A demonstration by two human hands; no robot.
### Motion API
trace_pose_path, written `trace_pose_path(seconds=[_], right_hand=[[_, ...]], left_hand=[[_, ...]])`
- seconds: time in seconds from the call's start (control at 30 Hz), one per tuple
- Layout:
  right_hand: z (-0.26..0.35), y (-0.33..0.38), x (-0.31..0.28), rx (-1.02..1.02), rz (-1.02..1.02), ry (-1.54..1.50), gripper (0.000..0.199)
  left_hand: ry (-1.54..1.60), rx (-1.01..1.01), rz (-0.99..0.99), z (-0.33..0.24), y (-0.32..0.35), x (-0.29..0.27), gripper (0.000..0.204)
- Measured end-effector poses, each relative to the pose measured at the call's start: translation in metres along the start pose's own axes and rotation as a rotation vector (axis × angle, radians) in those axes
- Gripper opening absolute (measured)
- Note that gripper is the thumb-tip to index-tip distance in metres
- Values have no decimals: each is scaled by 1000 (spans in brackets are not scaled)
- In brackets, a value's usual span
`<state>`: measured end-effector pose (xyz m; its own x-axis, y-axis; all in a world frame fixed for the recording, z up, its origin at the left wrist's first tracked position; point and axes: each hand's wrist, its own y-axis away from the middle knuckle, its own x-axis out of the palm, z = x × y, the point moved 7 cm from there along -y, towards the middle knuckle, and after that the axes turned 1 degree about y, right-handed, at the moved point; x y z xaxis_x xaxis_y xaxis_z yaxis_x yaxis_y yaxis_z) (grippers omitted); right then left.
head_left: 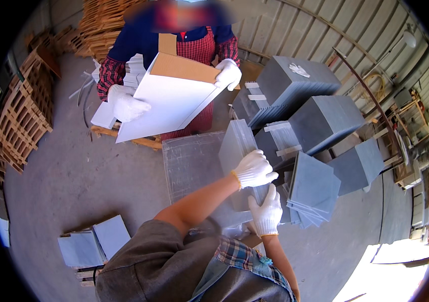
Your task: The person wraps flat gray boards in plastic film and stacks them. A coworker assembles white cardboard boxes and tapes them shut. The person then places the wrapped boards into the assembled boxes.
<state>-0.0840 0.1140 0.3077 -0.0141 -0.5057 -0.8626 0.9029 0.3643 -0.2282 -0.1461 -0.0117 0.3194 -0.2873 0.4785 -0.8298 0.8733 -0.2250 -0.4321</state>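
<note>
Head view: half-curled hands (255, 170) (266, 214) clasp upright grey slabs (235, 146) on a worktop (192, 158), corrugated wall (275, 35) beyond.

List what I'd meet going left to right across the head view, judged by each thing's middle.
Stacked wooden pallets → low slab pile → co-worker's white-and-brown cardboard → upright grey block → fanned grey slabs → bright sunlit patch.

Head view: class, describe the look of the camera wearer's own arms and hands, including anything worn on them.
The left hand and right hand wear matching white knitted gloves with ribbed cuffs and yellow-orange wrist edges. Both forearms are bare. A dark grey-brown short sleeve covers the left upper arm; the right sleeve is hard to make out.
</note>
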Motion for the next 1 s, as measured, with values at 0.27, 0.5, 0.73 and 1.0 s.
trace_pose_path(seconds=[0.27, 0.5, 0.73, 1.0], right_hand=[[-5, -1, 1, -6, 9, -34, 79], [-14, 12, 4, 3, -140, -251, 96], [-41, 31, 25, 235, -106, -700, 116], [-48, 34, 46, 398, -19, -660, 116]], left_hand=[[-26, 10, -2, 0, -3, 1, 41], [-43, 20, -3, 0, -2, -2, 43], [-34, -2, -36, 0, -4, -3, 44], [-37, -3, -55, -1, -6, -1, 44]])
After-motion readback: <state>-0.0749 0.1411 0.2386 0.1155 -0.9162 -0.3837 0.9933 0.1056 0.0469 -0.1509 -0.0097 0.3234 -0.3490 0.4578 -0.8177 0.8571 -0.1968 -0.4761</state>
